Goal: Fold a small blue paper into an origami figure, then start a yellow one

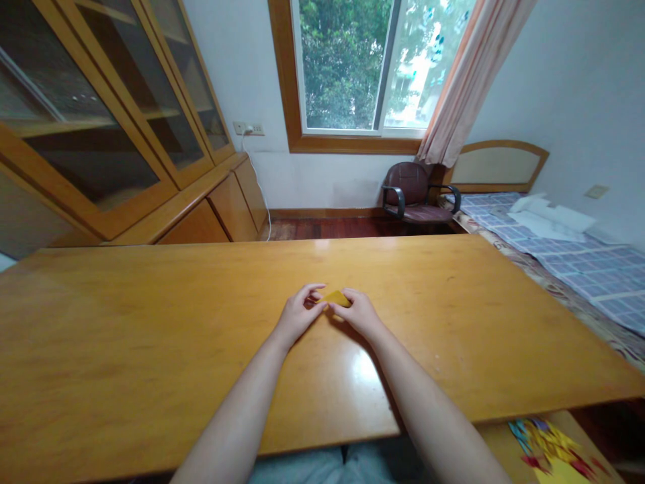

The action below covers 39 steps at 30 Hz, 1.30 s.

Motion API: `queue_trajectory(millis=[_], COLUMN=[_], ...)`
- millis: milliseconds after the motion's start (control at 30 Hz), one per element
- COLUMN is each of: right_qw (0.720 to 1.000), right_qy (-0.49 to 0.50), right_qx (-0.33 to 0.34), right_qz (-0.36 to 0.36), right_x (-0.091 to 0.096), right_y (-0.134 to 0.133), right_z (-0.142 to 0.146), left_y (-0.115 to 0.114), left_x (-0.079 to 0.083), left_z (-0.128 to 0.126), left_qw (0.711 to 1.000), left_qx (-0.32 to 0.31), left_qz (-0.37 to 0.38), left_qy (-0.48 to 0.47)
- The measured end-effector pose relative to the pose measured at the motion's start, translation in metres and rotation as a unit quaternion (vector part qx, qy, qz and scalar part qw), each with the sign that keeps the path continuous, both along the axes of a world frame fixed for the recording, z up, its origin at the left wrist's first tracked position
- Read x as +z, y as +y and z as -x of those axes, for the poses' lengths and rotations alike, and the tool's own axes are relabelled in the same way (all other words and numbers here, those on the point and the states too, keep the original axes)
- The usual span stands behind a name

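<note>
A small piece of yellow paper, seemingly folded, is held just above the wooden table between my two hands. My right hand pinches its right side, thumb in front and fingers behind. At its left end, my left hand closes in with thumb and curled fingers touching the paper. Part of the paper's left edge is hidden by the left fingers.
Below the table's right front edge, a lower surface bears several colourful pieces and a yellow sheet. A maroon armchair stands beyond the table, a bed at right, a glass-fronted cabinet at left.
</note>
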State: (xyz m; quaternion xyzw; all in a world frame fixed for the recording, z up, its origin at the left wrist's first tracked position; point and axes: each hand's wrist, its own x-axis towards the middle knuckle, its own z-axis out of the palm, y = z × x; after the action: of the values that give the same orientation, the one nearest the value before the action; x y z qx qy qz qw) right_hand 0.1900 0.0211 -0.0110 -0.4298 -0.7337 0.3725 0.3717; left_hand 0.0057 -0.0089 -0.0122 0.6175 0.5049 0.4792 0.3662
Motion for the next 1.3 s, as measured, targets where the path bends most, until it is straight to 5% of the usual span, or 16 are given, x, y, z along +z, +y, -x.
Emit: queue_trajectory(millis=[467,667,967,1300], right_qw=[0.969,0.954,0.944,0.971], right_qy=[0.192,0.247,0.277,0.192], right_qx=[-0.033,-0.068,-0.128,-0.039], right_qz=[0.151,0.158,0.125,0.140], right_x=[-0.007,-0.004,-0.001,-0.003], right_y=[0.007,0.008,0.011,0.004], right_z=[-0.004,-0.007,-0.009,-0.006], left_y=[0.009,0.008,0.010,0.007], left_x=[-0.007,0.000,-0.001,0.000], left_z=[0.005,0.005,0.007,0.003], left_qw=[0.992,0.988,0.979,0.989], left_qx=[0.036,0.057,0.082,0.056], left_qz=[0.015,0.019,0.015,0.014], left_qy=[-0.123,-0.145,-0.186,-0.136])
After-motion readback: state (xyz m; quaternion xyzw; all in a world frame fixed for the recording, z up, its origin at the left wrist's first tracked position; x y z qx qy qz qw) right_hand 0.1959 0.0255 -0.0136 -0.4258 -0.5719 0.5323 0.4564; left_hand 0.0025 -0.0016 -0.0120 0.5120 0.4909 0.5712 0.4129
